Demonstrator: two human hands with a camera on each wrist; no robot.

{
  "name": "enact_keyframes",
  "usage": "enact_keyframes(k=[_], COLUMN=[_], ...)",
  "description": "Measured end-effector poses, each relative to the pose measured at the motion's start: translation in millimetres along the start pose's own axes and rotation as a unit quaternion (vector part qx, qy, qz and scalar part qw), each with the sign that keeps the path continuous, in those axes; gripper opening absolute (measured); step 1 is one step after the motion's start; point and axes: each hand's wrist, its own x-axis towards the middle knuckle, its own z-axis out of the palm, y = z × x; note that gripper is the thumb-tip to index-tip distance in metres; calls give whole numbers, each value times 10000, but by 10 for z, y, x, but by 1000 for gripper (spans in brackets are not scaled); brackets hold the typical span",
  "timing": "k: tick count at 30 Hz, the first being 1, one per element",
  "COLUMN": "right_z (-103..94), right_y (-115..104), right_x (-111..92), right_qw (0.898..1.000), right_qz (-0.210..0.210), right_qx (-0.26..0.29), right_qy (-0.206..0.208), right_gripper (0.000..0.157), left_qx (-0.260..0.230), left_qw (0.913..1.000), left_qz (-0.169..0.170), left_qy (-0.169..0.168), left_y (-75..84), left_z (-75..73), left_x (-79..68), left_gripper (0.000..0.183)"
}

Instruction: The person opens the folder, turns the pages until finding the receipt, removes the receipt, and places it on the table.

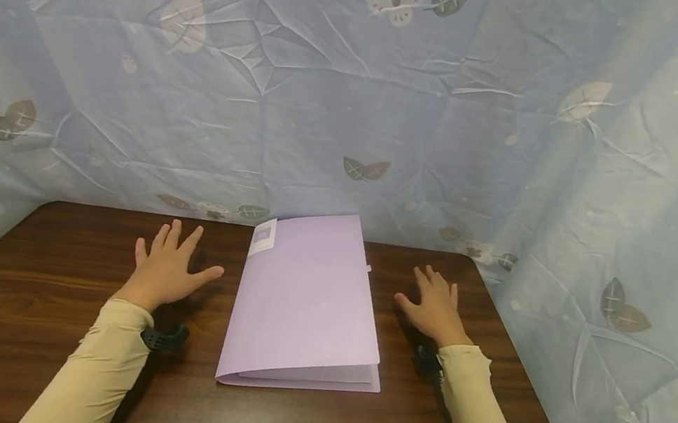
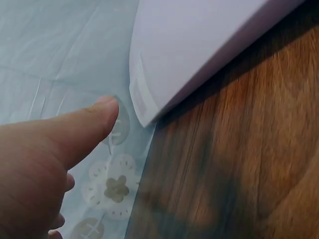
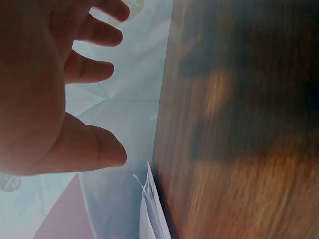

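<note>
A light purple folder (image 1: 310,292) lies on the dark wooden table, its cover slightly raised at the near edge so that white sheets show inside. A white label (image 1: 262,237) marks its upper left corner. To the left of the folder my left hand (image 1: 163,273) hovers with fingers spread, holding nothing; in the left wrist view its thumb (image 2: 84,129) points toward the folder's spine. On the other side, my right hand (image 1: 434,308) is held over the table with spread fingers, apart from the folder. The folder's open edge (image 3: 155,214) shows low in the right wrist view.
The brown wooden table (image 1: 36,301) ends at the back against a pale blue curtain (image 1: 324,125) with leaf and flower prints. This cloth also hangs along the right side. Each wrist wears a black band (image 1: 163,338).
</note>
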Motion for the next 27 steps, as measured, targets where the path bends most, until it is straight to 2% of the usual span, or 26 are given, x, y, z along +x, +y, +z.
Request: enact_keyframes(k=[7,27], right_z=[10,87], right_y=[-28,-79], right_x=[2,-3], right_qw=[9995,9920], right_qz=[-250,-1003], right_qx=[16,189], right_qy=[-188,-745], right_gripper=[77,69], left_qx=[91,91], left_qw=[9995,9924], left_qz=[255,1216], left_qy=[-142,-161], left_y=[162,613], left_z=[12,156], left_x=[3,-66], left_gripper=[101,97])
